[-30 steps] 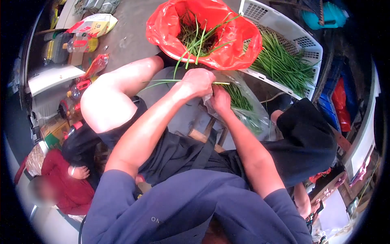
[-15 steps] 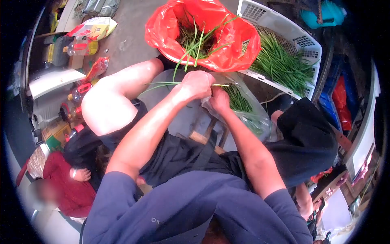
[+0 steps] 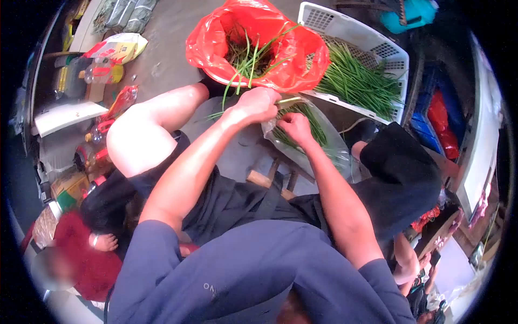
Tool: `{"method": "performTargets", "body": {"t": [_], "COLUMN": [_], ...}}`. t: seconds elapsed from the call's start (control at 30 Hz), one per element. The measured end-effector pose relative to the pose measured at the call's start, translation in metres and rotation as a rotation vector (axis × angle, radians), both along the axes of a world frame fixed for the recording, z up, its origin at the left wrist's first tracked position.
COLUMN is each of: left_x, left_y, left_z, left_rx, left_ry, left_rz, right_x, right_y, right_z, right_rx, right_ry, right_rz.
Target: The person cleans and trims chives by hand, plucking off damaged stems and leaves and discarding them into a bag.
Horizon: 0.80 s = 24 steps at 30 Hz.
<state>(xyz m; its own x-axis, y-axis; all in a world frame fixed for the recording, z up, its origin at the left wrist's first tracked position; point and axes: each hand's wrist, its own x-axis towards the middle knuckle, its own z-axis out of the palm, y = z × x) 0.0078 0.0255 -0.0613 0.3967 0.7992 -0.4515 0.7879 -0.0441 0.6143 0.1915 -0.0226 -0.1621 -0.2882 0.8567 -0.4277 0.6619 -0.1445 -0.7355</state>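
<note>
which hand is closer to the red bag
Left. The left hand is just below the rim of the red bag in the picture; the right hand is lower, by the mouth of the clear bag.

that bag (image 3: 294, 62) is seriously bright red lol. stalks (image 3: 356, 81) are rich green, crate (image 3: 332, 24) is white with a gridded hole pattern. shirt (image 3: 253, 254) is navy with little pale lettering, trousers (image 3: 399, 178) black, packet (image 3: 121, 47) a white, red and yellow mix.
</note>
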Motion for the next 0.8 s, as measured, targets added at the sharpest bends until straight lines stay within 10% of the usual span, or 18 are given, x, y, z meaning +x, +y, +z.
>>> {"method": "performTargets", "body": {"t": [0.2,0.5,0.8], "left_x": [0.004,0.031,0.031], "left_y": [0.008,-0.017,-0.016], "left_z": [0.003,0.033,0.040], "left_rx": [0.036,-0.743,-0.719], "left_ry": [-0.171,-0.692,-0.807], "left_rz": [0.100,0.293,0.396], "right_x": [0.032,0.040,0.039], "right_y": [0.013,0.016,0.015], "right_z": [0.063,0.131,0.137], "right_rx": [-0.112,-0.214,-0.132], "right_ry": [0.100,0.629,0.702], "right_rz": [-0.107,-0.466,-0.605]}}
